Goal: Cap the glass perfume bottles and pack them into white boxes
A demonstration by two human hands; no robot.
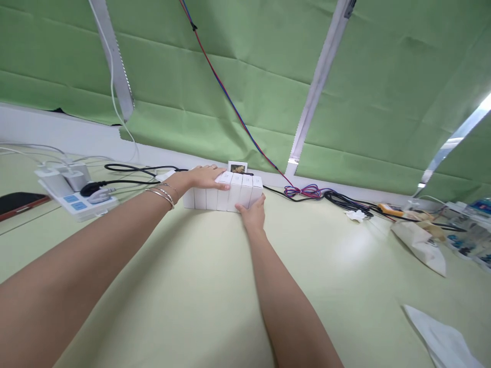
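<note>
A tight row of several small white boxes (233,193) stands upright at the back of the pale table. Across the top of the row's left part lies my left hand (207,178), its thumb along the front of the boxes and bracelets on the wrist. My right hand (253,212) grips the right end, thumb on the lower front and fingers round the end box's side. Both hands are closed on the row. The tops of the left boxes are hidden under my left hand. A small picture card (238,167) stands behind the row.
At left are a white power strip (79,202) with plugs and a phone (23,203). Bundled cables (347,201) run along the back edge, near a crumpled tissue (356,215). A cloth bag (420,243), clear containers (470,235) and a white sheet (441,335) lie right.
</note>
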